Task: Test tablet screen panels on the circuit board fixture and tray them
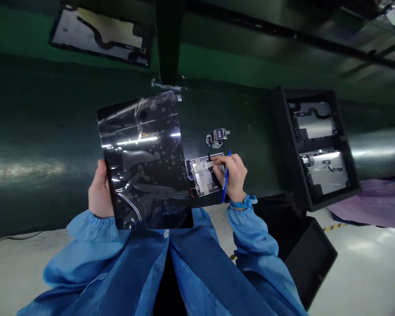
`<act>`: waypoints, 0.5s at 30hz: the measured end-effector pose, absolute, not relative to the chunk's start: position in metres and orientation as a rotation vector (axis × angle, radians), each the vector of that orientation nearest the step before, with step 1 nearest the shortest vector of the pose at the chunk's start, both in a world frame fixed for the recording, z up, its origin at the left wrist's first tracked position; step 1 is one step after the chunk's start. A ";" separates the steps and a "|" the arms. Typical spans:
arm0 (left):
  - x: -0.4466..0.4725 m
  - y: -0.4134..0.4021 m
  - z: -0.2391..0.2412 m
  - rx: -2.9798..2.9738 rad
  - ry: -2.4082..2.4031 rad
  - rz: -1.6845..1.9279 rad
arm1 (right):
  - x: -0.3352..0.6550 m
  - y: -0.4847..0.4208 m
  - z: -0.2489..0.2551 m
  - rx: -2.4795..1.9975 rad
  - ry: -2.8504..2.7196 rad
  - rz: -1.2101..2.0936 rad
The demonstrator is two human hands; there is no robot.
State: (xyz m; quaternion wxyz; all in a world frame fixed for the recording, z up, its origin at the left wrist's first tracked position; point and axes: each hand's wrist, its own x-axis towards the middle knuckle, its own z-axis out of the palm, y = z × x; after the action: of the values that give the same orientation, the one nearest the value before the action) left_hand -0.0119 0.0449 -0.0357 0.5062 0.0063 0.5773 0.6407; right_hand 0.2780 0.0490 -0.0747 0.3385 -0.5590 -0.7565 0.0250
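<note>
My left hand (100,191) grips the left edge of a large glossy black screen panel (148,162), thumb on its front and the other fingers hidden behind. Clear film with bubbles and creases covers the panel. It stands tilted over the table's front edge. To its right, an exposed circuit board (202,175) with strips of pale tape lies partly hidden by the panel. My right hand (233,173) is closed, a blue pen (225,182) held in it, with fingertips at the board's upper right corner. Just beyond the board sits a small metal tally counter (217,137).
A black tray (278,131) on the right holds two device housings (327,171). Another open housing (98,35) lies at the back left, near a dark upright post (169,44). A black bin (311,254) stands below the table, and pink cloth (371,202) shows at far right.
</note>
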 end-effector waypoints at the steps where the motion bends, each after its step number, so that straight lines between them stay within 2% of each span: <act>1: -0.013 0.045 -0.039 0.036 1.420 1.546 | 0.277 0.049 -0.074 -1.457 -1.978 0.086; 15: -0.007 0.046 -0.031 -0.069 1.197 1.411 | 0.287 0.046 -0.068 -1.426 -1.894 0.080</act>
State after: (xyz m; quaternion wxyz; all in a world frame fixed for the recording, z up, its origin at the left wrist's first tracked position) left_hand -0.0068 0.0464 -0.0312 0.6012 -0.0299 0.5167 0.6089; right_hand 0.2874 0.0464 -0.0684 0.3752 -0.5573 -0.7401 0.0314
